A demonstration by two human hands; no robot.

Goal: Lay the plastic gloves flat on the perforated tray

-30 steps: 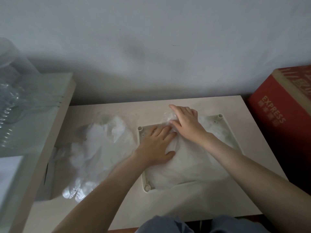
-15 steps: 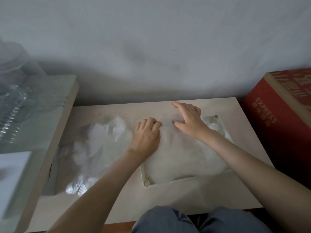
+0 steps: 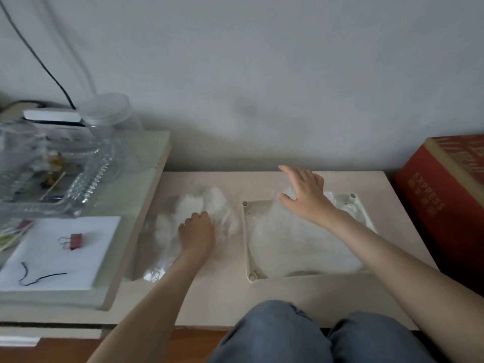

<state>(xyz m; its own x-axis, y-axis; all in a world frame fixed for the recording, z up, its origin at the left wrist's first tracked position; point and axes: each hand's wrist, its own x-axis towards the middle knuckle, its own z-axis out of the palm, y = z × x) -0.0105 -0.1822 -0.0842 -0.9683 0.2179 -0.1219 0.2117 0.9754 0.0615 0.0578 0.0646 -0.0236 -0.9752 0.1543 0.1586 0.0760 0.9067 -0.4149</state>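
Left hand, fingers curled, grips the glove pile on the bench at 9 o'clock of the perforated tray. Right hand, fingers spread, rests on flattened gloves at the tray's 12 o'clock edge.

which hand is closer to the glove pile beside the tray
Left. The left hand rests on the glove pile; the right hand is apart, over the far end of the tray.

0.5 s ago your 2 hands pressed the tray. Now your left hand has moved off it onto the loose pile beside it, fingers curled into the plastic. Your right hand has spread open at the far edge of the laid gloves. Your view has swung left.
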